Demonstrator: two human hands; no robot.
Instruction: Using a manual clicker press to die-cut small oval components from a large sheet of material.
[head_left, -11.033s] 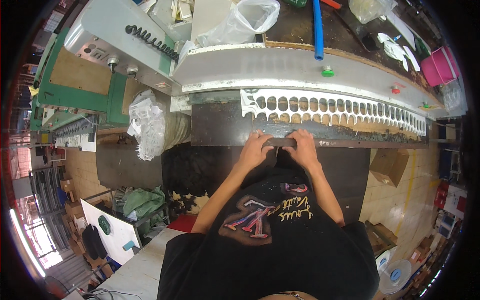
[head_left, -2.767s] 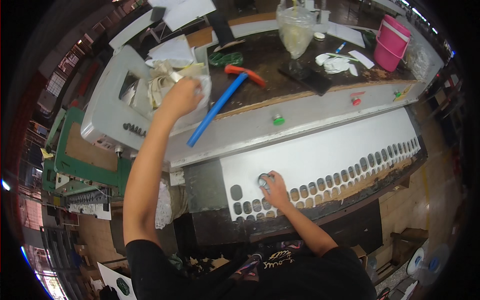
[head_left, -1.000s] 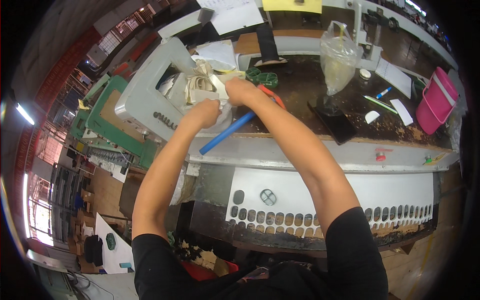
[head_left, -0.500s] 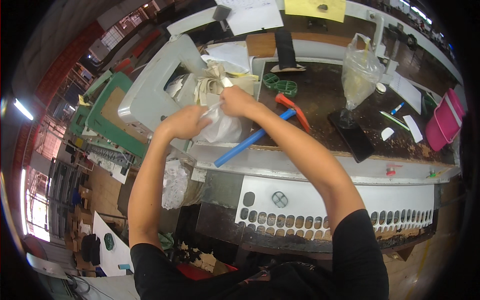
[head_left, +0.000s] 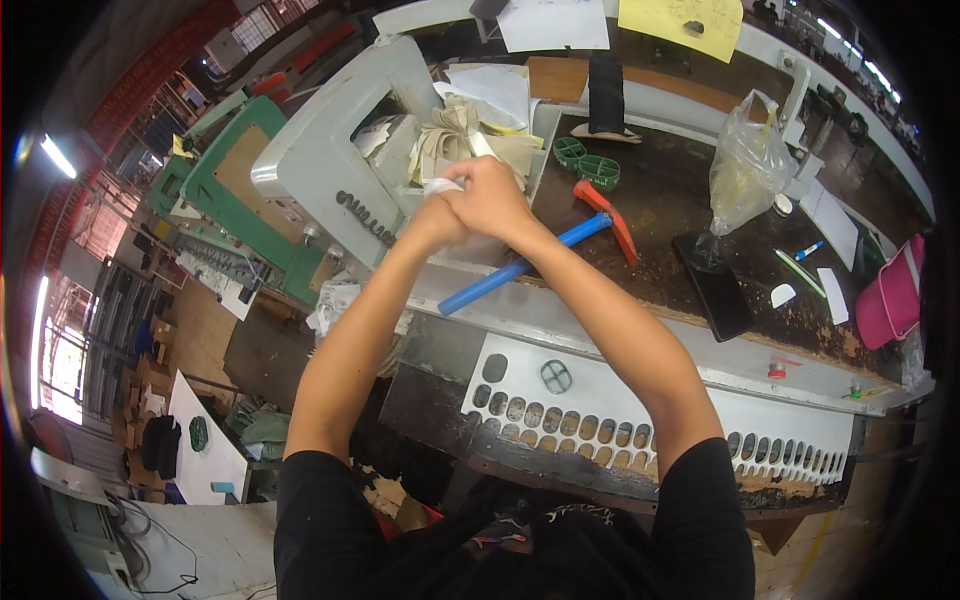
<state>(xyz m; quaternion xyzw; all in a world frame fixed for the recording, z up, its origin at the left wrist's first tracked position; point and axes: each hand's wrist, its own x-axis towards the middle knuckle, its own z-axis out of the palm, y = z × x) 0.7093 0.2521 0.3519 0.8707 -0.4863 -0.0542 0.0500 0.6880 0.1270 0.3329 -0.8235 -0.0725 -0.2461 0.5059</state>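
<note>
My left hand (head_left: 436,222) and my right hand (head_left: 488,198) are pressed together over a white plastic bag (head_left: 441,186). Both are closed on its gathered top; the bag's body sits mostly hidden beneath them. Just right of my hands lies a hammer (head_left: 535,262) with a blue handle and an orange-red head, its handle reaching over the table's front edge. Past the hammer head, two green oval pieces with crossbars (head_left: 598,171) rest on the dark tabletop.
A grey machine housing (head_left: 330,130) stands left of my hands, with papers and cloth strips (head_left: 450,135) behind. To the right are a tied clear bag (head_left: 745,160), a black phone (head_left: 715,290) and a pink bucket (head_left: 890,295). Below lies a white sheet with oval cutouts (head_left: 620,400).
My hands have come together at the bag's top, the left moving in against the right. The whole view has shifted slightly, and less of the white bag shows.
</note>
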